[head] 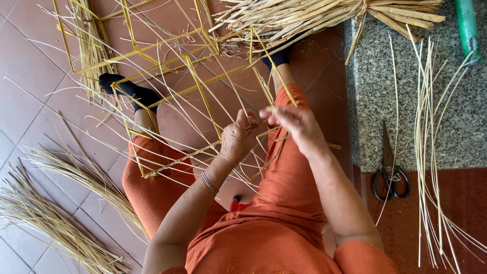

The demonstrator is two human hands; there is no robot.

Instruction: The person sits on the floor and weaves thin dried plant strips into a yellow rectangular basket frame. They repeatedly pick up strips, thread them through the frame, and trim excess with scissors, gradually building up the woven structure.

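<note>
Where the yellow wire frame (203, 91) rests across the lap, a thin straw strand (256, 124) is pinched by the left hand (237, 137) & right hand (294, 124), prob. both closed on it. Scissors (389, 172) lie on the granite ledge (375, 91) nearby.

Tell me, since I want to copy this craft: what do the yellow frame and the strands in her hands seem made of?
Yellow frame: thin straight rods, glossy yellow, probably painted metal wire. Strands: pale, flat, matte plant fibre, perhaps split reed or straw.
</note>
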